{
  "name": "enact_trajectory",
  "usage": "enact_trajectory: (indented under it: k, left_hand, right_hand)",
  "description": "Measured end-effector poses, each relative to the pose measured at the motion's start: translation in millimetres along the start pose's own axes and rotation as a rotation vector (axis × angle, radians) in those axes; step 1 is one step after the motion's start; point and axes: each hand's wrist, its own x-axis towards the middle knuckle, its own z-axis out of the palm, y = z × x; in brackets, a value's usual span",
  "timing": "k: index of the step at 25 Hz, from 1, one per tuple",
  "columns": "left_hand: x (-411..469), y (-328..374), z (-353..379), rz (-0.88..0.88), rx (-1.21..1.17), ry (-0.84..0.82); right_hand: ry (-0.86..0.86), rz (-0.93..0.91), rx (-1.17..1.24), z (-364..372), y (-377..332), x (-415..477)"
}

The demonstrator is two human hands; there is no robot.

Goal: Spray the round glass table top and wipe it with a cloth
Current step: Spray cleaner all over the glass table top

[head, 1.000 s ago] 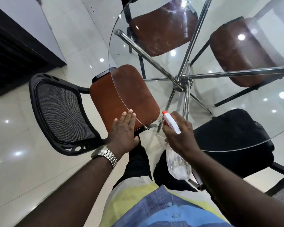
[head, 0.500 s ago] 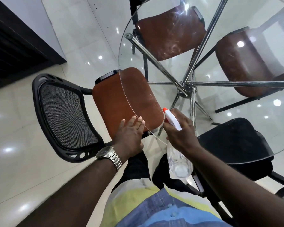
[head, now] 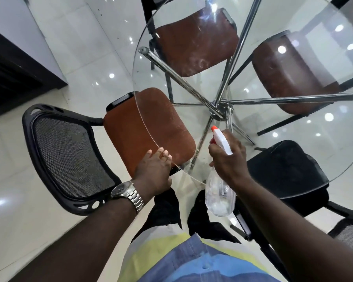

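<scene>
The round glass table top [head: 293, 139] fills the upper right, with chrome legs [head: 220, 106] crossing beneath it. My right hand [head: 228, 159] grips a clear spray bottle [head: 219, 196] with a white head and orange nozzle, held over the table's near edge and pointing away from me. My left hand [head: 154, 169] rests flat on the near left rim of the glass, fingers together, a metal watch on its wrist. No cloth is in view.
A black mesh-backed chair with a brown seat [head: 135, 129] stands at the table's left rim. Two more brown-seated chairs [head: 196, 39] show through the glass, and a black-seated chair [head: 283, 169] is at the near right. A dark cabinet [head: 12, 78] stands far left on the glossy tile floor.
The view has shifted closer and a bit rightward over the table. My right hand has lifted the bottle's nozzle slightly further over the glass; my left hand stays on the rim.
</scene>
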Motion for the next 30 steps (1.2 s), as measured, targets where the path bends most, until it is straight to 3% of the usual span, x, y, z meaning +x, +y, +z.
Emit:
enact_trajectory:
  k: [14,20,24,30]
  left_hand:
    - [-3.1,20.4,0.5,-0.063,0.024,-0.038]
    - [-15.1,47.3,10.4,-0.058,-0.129,0.159]
    - [-21.7,74.9,26.0,0.058,-0.137,0.198]
    - [-26.6,103.1,43.3,0.092,-0.154,0.238]
  right_hand:
    - [0.112,0.065,0.04,-49.0,46.0,-24.8]
    - [0.12,0.075,0.055,-74.6,75.3,-37.0]
    - [0.109,0.064,0.03,-88.1,93.1,-46.9]
    - [0.162,0.069,0.056,-110.4,119.5,-66.1]
